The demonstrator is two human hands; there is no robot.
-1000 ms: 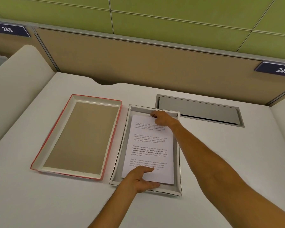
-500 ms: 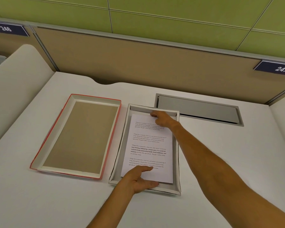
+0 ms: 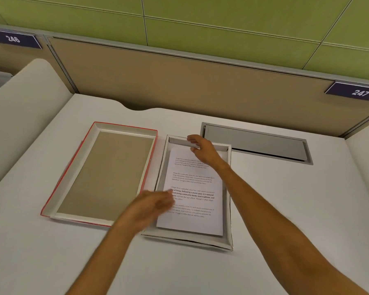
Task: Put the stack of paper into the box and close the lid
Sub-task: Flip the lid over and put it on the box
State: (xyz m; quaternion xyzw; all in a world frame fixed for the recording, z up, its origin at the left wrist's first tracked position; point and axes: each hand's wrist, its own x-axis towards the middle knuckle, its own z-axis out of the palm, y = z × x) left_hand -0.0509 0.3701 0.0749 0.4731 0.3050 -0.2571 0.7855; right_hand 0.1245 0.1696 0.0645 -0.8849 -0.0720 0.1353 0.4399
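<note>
A white stack of printed paper (image 3: 193,188) lies flat inside the shallow white box (image 3: 229,235) in the middle of the desk. To its left the red-edged lid (image 3: 102,171) lies upside down, brown inside facing up. My right hand (image 3: 201,149) rests on the far end of the paper, fingers touching the box's far wall. My left hand (image 3: 151,206) is blurred, hovering over the box's left wall between lid and box, fingers apart, holding nothing.
A grey metal cable flap (image 3: 256,143) is set into the white desk (image 3: 307,199) behind the box on the right. A tan partition (image 3: 179,81) closes the back, with number plates 246 and 247. A white side panel (image 3: 19,116) stands at the left.
My left hand has left the near edge of the paper and moved up and to the left, towards the lid. My right hand stays at the far end of the box.
</note>
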